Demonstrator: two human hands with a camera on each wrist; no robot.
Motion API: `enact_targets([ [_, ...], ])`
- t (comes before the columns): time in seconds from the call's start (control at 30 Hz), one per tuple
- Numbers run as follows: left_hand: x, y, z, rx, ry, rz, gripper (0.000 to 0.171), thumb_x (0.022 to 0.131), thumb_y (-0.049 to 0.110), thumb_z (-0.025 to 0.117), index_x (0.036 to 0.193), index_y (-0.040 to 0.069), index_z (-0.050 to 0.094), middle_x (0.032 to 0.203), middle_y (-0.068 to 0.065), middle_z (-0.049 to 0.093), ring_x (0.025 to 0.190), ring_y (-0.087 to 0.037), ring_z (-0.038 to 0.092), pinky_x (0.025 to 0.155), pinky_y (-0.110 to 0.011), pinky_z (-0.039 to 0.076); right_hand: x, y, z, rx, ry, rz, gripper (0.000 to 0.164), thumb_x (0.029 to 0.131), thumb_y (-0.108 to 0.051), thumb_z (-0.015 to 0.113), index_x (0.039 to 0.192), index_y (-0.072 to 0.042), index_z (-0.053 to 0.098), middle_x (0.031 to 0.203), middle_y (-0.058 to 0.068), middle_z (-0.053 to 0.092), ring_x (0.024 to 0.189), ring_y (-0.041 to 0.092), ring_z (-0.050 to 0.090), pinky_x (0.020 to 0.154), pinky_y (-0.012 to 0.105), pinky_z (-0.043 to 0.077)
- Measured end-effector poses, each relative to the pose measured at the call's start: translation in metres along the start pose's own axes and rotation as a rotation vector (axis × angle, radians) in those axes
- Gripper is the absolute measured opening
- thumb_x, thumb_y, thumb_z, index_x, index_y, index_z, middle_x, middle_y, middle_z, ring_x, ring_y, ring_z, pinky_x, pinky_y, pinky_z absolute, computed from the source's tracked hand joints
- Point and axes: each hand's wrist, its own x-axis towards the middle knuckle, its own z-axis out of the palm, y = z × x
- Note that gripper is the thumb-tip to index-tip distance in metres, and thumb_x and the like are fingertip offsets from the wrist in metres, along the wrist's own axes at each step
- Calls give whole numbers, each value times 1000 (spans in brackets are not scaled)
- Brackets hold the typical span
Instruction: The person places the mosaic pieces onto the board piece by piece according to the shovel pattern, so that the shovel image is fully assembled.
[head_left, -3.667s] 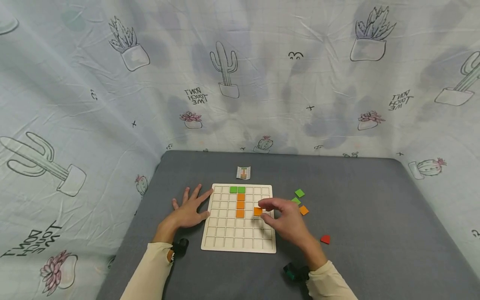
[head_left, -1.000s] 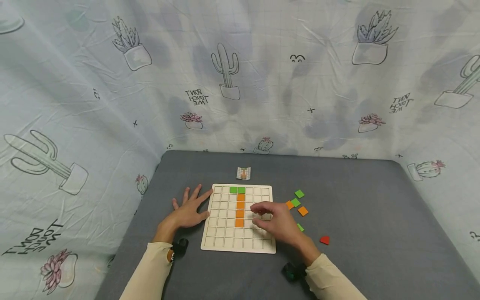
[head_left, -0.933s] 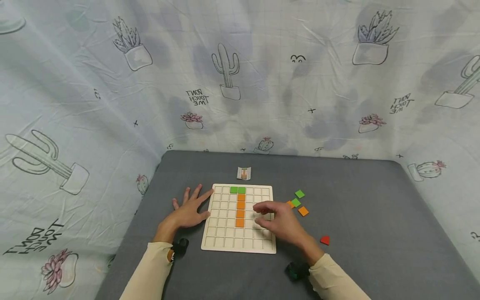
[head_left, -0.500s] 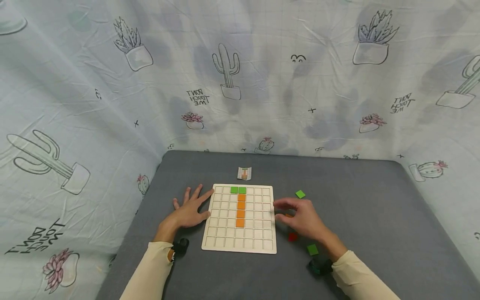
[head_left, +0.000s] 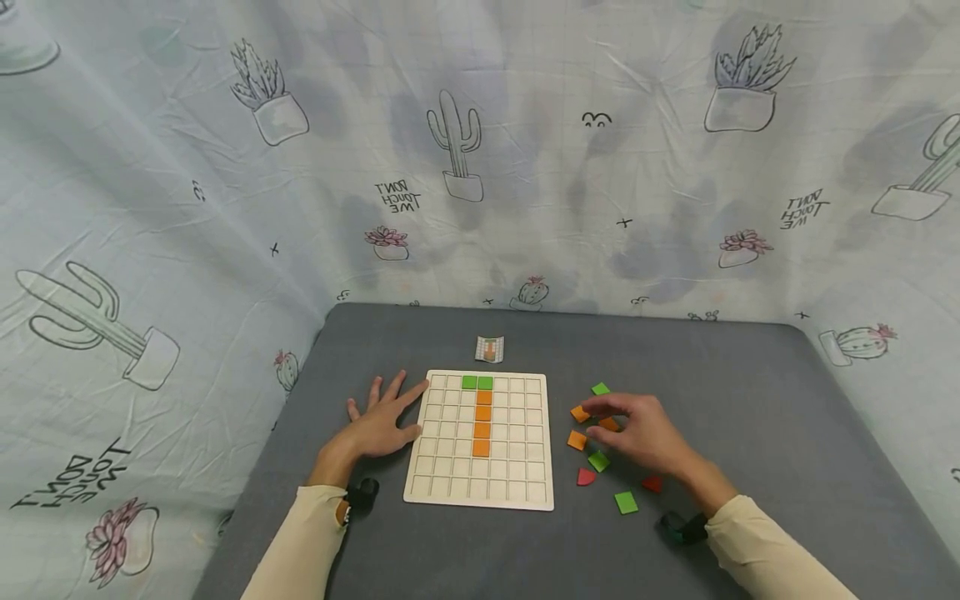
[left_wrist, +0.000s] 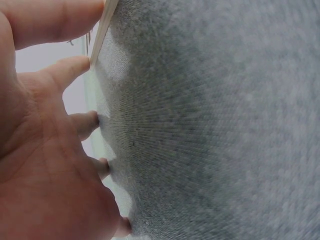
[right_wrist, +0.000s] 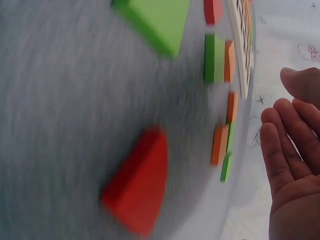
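A pale wooden grid board (head_left: 442,475) lies on the grey table. Two green tiles (head_left: 477,382) sit in its far row, with a column of several orange tiles (head_left: 482,430) running down below them. My left hand (head_left: 375,427) rests spread at the board's left edge; in the left wrist view the thumb and index fingertip touch its side. My right hand (head_left: 645,433) hovers over the loose tiles right of the board, thumb and fingers apart, nothing between them. Nearest are loose orange tiles (head_left: 577,439) and a green tile (head_left: 598,461); the hand partly covers another orange tile (head_left: 609,424).
Two red rounded pieces, one nearer the board (head_left: 586,477) and one under the right wrist (right_wrist: 137,185), lie among the loose tiles. Another green tile (head_left: 626,502) lies toward the front. A small printed card (head_left: 490,349) lies behind the board. Patterned cloth (head_left: 555,167) hangs around the table.
The orange tile my right hand held over the board now extends the column's near end. That hand has withdrawn rightward, off the board and over the loose tiles. My left hand stays put.
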Motion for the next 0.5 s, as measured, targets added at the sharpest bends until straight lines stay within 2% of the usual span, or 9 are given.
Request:
enact_targets([
  [0.23, 1, -4, 2, -31, 12, 16, 76, 105, 27, 69, 174, 24, 36, 184, -23, 10, 166, -61, -7, 113, -95, -10, 0, 16, -14, -37, -13, -53, 36, 91, -10, 90, 125, -9, 81, 118, 2, 83, 103, 22, 81, 90, 51, 65],
  [0.33, 3, -11, 7, -50, 43, 48, 77, 105, 31, 69, 174, 33, 35, 184, -21, 11, 165, -63, -7, 110, -96, -13, 1, 22, -17, -52, -34, -38, 38, 90, -10, 91, 127, -9, 80, 119, 1, 83, 106, 20, 81, 93, 48, 65],
  [0.5, 3, -9, 5, -48, 40, 44, 78, 104, 30, 70, 174, 32, 35, 184, -22, 10, 165, -63, -8, 110, -96, -13, 1, 29, -18, -54, -68, -2, 40, 90, -11, 90, 129, -10, 80, 121, -1, 83, 109, 17, 80, 97, 47, 64],
])
